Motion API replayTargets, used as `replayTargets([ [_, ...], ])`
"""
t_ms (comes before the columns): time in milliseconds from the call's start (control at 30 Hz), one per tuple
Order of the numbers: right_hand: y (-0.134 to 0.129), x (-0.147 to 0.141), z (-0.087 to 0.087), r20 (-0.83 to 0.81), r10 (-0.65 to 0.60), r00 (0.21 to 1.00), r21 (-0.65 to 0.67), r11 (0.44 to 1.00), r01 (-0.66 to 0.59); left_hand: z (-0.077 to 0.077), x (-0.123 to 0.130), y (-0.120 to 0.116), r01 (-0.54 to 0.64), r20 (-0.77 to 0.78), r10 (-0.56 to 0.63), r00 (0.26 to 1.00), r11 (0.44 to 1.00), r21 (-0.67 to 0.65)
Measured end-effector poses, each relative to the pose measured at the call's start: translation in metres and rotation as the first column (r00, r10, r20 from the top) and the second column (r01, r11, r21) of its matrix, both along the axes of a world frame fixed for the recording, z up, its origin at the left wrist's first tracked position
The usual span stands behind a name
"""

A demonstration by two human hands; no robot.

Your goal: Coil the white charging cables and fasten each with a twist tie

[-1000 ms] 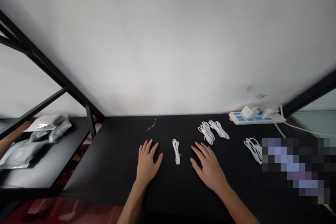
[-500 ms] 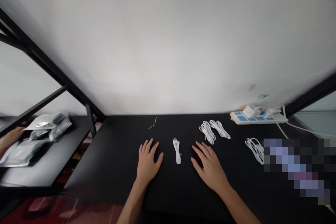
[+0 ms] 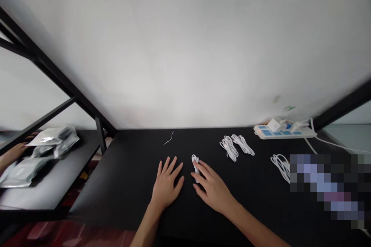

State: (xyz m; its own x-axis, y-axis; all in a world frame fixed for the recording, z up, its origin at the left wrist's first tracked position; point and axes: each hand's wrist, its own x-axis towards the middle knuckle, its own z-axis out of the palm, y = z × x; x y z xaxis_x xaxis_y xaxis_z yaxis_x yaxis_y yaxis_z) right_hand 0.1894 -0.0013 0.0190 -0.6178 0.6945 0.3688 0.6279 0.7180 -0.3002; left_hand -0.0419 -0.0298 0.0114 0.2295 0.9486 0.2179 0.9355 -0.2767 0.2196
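Observation:
A bundled white cable (image 3: 195, 158) lies lengthwise on the black table (image 3: 121, 177), partly covered by fingers. My right hand (image 3: 213, 187) reaches over it from the right, fingers spread, their tips on or just above the cable; whether they touch it I cannot tell. To the left of the cable, my left hand (image 3: 166, 186) rests flat on the table with its fingers apart and nothing in it. Two more bundled white cables, a nearer one (image 3: 228, 148) and a farther one (image 3: 242, 144), lie side by side beyond my right hand.
A thin white twist tie (image 3: 168, 139) lies near the wall. At the back right stands a white power strip (image 3: 278, 133) with chargers plugged in. Another coiled white cable (image 3: 281, 166) is beside a blurred patch. On the left table, another person's hand (image 3: 14, 153) touches plastic bags (image 3: 49, 137).
My right hand has moved left, from beside the bundled cable to over it. My left hand has shifted slightly, with its fingers spread a little more.

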Motion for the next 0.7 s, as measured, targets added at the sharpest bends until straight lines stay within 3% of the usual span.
replayTargets([
  [267,0.038,0.051,-0.009,0.018,-0.235,0.972,0.147,0.962,0.23,-0.004,0.001,0.001,-0.014,0.021,0.014,1.0,1.0,0.019],
  [433,0.041,0.096,-0.004,-0.051,-0.364,0.93,0.212,0.906,0.366,-0.007,0.001,0.002,-0.018,0.014,0.017,1.0,1.0,0.023],
  [500,0.035,0.125,-0.006,-0.123,-0.455,0.882,0.231,0.851,0.472,-0.008,0.001,0.002,-0.019,0.013,0.018,1.0,0.999,0.029],
  [633,0.02,0.193,-0.021,-0.184,-0.717,0.672,0.295,0.612,0.734,-0.011,0.001,0.003,-0.015,0.009,0.014,1.0,0.999,0.034],
  [700,0.011,0.215,-0.029,-0.141,-0.735,0.663,0.282,0.612,0.739,-0.013,0.001,0.003,-0.022,0.006,0.021,1.0,0.999,0.036],
])
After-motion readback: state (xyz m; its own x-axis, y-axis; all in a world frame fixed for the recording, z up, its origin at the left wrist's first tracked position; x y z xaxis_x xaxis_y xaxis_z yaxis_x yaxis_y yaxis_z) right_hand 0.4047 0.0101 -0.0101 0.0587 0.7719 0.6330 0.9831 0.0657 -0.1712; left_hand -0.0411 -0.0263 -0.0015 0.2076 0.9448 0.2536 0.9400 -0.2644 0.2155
